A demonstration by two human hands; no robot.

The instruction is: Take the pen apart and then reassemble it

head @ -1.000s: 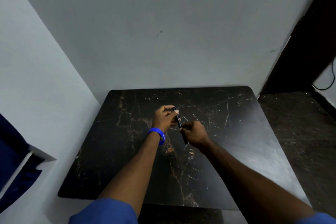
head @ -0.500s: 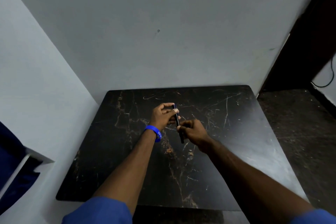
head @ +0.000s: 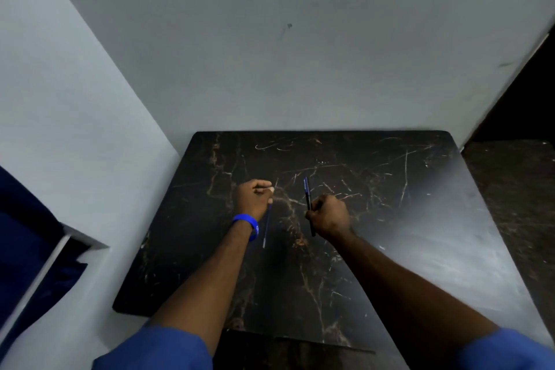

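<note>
The pen is in two pieces above a black marble-patterned table (head: 375, 219). My right hand (head: 329, 216) is closed around the dark pen barrel (head: 307, 198), which stands nearly upright with a blue section near its top end. My left hand (head: 253, 197), with a blue wristband, pinches the thin refill (head: 266, 227), which hangs down from my fingers toward me. The two hands are apart, roughly a hand's width between them. What else my left fingers hold is hidden.
Pale walls meet in a corner behind and to the left of the table. A dark blue and white object (head: 33, 249) sits at the left edge. Dark floor (head: 516, 189) lies to the right of the table.
Both hands were together on one whole pen. They have since moved apart, the left going left with the refill drawn out, the right keeping the barrel. The camera tilted down.
</note>
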